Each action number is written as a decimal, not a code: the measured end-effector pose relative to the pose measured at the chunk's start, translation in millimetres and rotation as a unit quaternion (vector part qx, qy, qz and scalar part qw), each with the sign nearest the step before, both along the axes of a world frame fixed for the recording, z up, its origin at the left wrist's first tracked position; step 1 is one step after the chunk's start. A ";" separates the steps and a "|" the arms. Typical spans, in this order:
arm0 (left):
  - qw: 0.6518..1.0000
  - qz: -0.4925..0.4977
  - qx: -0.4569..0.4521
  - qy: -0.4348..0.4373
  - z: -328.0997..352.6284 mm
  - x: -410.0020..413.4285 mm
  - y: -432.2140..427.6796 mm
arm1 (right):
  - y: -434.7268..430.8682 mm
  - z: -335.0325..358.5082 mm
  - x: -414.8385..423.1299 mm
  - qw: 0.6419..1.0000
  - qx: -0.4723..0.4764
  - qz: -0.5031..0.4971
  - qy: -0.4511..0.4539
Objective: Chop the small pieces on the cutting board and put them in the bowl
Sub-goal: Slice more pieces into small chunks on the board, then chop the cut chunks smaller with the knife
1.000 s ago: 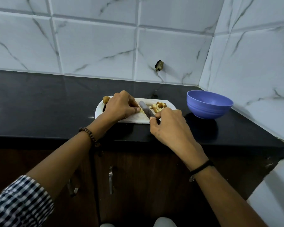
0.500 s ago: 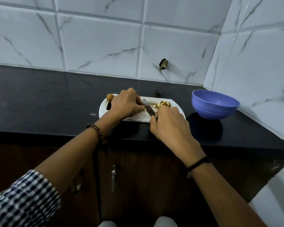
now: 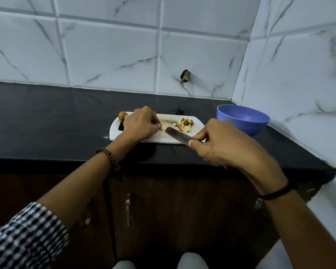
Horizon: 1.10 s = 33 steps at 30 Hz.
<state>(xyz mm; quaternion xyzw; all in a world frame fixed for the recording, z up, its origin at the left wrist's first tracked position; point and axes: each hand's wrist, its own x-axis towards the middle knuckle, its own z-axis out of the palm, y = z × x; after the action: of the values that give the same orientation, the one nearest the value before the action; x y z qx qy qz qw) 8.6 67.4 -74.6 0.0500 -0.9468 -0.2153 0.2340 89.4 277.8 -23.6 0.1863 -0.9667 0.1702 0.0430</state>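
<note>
A white cutting board (image 3: pixel 161 138) lies on the black table (image 3: pixel 47 123), near the front edge, with the blue bowl (image 3: pixel 247 126) standing apart from it at its right end, close to the tiled corner. What shows of the bowl's inside is plain blue wall. The food is on the board: a heap of chopped pieces (image 3: pixel 185 125), pale with brown skin, sits toward the right end, and a whole brown piece (image 3: pixel 122 115) rests at the far left corner, beside the board's dark handle slot.

The left hand (image 3: pixel 140 125) lies over the left half of the board, its fingers curled and bunched together, their tips pinching a small pale piece (image 3: pixel 163 128) against the board. The right hand (image 3: pixel 221 142) grips a knife (image 3: pixel 177 135): thumb and forefinger pinch the base of the blade, and the other fingers are curled round the hidden handle. The blade points left and away, and its tip is just beside the left fingertips. Whether the edge touches the board cannot be told.

A bead bracelet (image 3: pixel 109 158) circles the left wrist above a checked sleeve (image 3: pixel 25 233).
</note>
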 end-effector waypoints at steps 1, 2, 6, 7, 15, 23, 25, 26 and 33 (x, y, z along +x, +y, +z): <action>1.000 -0.005 0.000 0.001 -1.1 0.3 -1.0 | 3.6 2.8 1.2 1.000 -0.003 -0.001 0.002; 1.000 -0.008 0.000 0.003 -2.4 0.6 -1.8 | 5.1 3.3 0.9 1.000 -0.004 -0.005 0.014; 0.999 -0.010 0.010 0.030 -3.9 4.4 -7.0 | -2.6 -9.6 -4.2 0.995 -0.035 -0.035 0.083; 0.999 -0.007 0.020 0.039 -2.7 5.8 -9.1 | -6.5 -14.1 -5.0 0.994 -0.040 -0.034 0.093; 0.998 0.046 0.034 0.026 4.2 18.7 -37.9 | -33.4 -38.5 -9.1 0.994 -0.003 -0.006 0.105; 0.997 0.046 0.049 0.024 1.0 17.8 -53.0 | -13.7 -37.4 -26.5 0.990 -0.004 -0.073 0.117; 0.997 0.047 0.048 0.034 1.7 15.8 -53.5 | -18.0 -36.9 -26.8 0.990 -0.011 -0.065 0.127; 0.997 0.052 0.047 0.040 1.9 14.8 -54.5 | -21.5 -36.1 -26.3 0.990 -0.012 -0.056 0.131; 0.993 0.075 0.065 0.057 1.6 16.1 -65.8 | -47.3 -42.5 -29.9 0.991 0.003 -0.006 0.133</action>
<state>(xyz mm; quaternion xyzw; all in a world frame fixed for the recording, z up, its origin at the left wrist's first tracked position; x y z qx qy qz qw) 24.6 1.6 -73.0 0.1233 -0.9094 -0.2611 0.2993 59.4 230.5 -66.1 0.2012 -0.9540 0.1410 0.1720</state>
